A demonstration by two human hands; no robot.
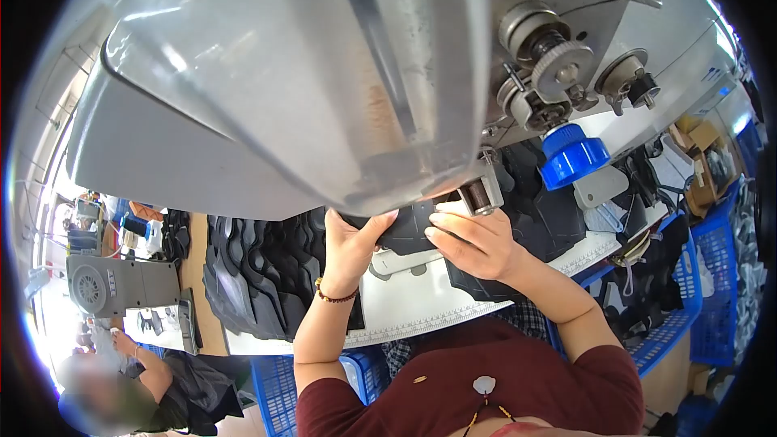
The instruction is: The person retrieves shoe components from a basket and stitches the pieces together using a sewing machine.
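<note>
A black flat piece of material (409, 231) lies under the head of a sewing machine (324, 97), its upper part hidden by the machine. My left hand (352, 244) grips its left edge; the thumb lies on the piece and the other fingers are mostly out of sight. From the right, my right hand (477, 244) holds the same piece with bent fingers close below the needle area. That area is covered by the machine head, so the needle does not show.
Stacked black pieces (263, 275) lie at the left, with more black pieces (534, 210) at the right. A ruler strip (453, 316) runs along the table's front edge. Blue crates (676, 324) stand at the right. Another person (154, 380) sits by a second machine (121, 283).
</note>
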